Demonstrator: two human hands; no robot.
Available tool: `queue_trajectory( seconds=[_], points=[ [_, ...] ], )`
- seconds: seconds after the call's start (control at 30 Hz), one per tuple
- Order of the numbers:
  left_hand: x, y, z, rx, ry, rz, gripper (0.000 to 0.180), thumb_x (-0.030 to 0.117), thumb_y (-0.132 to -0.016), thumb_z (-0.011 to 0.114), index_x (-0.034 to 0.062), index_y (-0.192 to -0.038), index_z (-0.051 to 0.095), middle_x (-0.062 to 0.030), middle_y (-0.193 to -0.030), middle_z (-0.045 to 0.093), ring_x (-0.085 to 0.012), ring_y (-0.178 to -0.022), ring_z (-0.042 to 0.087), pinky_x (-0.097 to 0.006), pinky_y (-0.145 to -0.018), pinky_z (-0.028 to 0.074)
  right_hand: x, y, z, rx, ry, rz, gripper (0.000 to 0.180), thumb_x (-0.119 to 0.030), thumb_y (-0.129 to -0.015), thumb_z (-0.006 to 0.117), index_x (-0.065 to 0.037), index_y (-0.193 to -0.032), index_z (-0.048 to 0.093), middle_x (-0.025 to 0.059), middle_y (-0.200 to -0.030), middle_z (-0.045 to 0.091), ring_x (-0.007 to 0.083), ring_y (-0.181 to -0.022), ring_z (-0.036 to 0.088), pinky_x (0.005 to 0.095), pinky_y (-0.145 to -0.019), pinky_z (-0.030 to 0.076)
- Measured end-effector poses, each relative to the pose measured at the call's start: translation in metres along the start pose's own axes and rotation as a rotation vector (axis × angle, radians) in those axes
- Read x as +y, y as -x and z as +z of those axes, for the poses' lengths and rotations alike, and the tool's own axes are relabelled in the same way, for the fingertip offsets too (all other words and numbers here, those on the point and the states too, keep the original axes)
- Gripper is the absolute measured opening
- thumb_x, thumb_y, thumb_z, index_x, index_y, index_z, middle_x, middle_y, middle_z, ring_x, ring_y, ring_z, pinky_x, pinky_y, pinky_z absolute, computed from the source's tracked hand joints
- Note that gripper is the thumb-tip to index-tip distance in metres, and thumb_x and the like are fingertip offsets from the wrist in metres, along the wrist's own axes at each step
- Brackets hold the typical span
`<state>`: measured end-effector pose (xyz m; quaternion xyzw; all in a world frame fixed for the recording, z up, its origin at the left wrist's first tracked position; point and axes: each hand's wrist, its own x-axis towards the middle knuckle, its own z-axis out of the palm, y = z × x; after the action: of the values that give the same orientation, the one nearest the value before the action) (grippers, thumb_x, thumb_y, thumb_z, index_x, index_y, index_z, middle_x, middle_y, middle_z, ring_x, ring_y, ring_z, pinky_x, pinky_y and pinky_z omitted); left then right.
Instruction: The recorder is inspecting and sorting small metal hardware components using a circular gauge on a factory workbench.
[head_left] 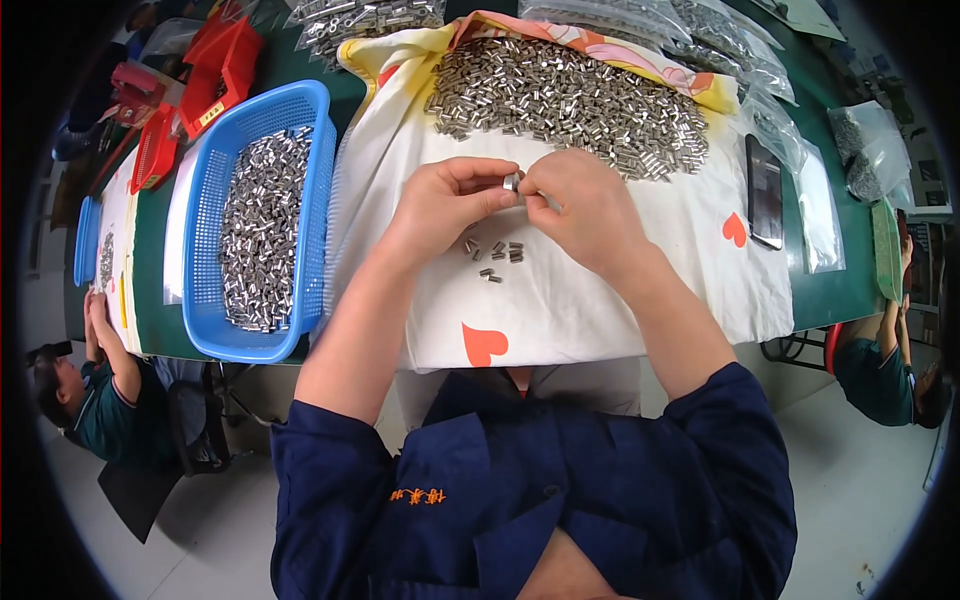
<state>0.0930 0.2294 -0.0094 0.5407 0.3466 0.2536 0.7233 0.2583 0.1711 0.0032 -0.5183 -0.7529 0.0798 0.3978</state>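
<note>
A green table (845,285) carries a white cloth (570,300), a blue basket (205,230) and clear bags (820,215).

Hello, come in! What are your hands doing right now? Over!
Left hand and right hand together, pinching one small metal tube. A few loose tubes on the white cloth beneath. Nothing blocking; big tube pile behind.
</note>
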Motion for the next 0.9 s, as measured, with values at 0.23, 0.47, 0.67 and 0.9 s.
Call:
queue_trajectory(
  seconds=[0.23, 0.47, 0.67, 0.9],
  points=[
    [0.003, 0.002, -0.004, -0.050, 0.051, 0.008, 0.029, 0.000, -0.075, 0.062, -0.0041, -0.104, 0.056, -0.0089, -0.091, 0.062, -0.0115, -0.081, 0.060, -0.021, -0.072, 0.048, 0.001, -0.005, -0.016, -0.207, -0.382, 0.441, 0.008, -0.004, -0.068, 0.063, -0.004, -0.074, 0.058, 0.0026, -0.071, 0.060, 0.0126, -0.064, 0.054, 0.0259, -0.060, 0.043],
    [0.000, 0.002, -0.004, -0.151, 0.002, -0.026, 0.028, 0.000, -0.075, 0.063, -0.0022, -0.102, 0.058, -0.0059, -0.091, 0.062, -0.0090, -0.080, 0.059, -0.020, -0.072, 0.047, 0.028, -0.006, -0.017, -0.239, -0.410, 0.576, 0.010, -0.007, -0.071, 0.064, -0.004, -0.081, 0.062, 0.0004, -0.070, 0.058, 0.0064, -0.062, 0.050, 0.0198, -0.059, 0.042],
    [-0.002, 0.001, -0.002, -0.169, -0.051, -0.016, 0.028, 0.001, -0.075, 0.062, -0.0001, -0.103, 0.059, -0.0040, -0.091, 0.062, -0.0071, -0.079, 0.058, -0.019, -0.071, 0.047, 0.054, -0.003, -0.008, 0.015, 0.169, 0.327, 0.008, -0.014, -0.073, 0.058, -0.008, -0.075, 0.063, 0.0088, -0.072, 0.059, 0.0237, -0.072, 0.056, 0.0350, -0.066, 0.044],
    [-0.003, 0.001, -0.002, -0.158, -0.042, -0.009, 0.027, 0.001, -0.075, 0.062, -0.0003, -0.102, 0.059, -0.0042, -0.091, 0.062, -0.0075, -0.080, 0.058, -0.019, -0.072, 0.046, 0.044, -0.004, -0.002, -0.131, 0.417, 0.217, 0.007, -0.012, -0.071, 0.059, -0.008, -0.075, 0.063, 0.0076, -0.077, 0.058, 0.0257, -0.080, 0.053, 0.0364, -0.074, 0.041]
  ],
)
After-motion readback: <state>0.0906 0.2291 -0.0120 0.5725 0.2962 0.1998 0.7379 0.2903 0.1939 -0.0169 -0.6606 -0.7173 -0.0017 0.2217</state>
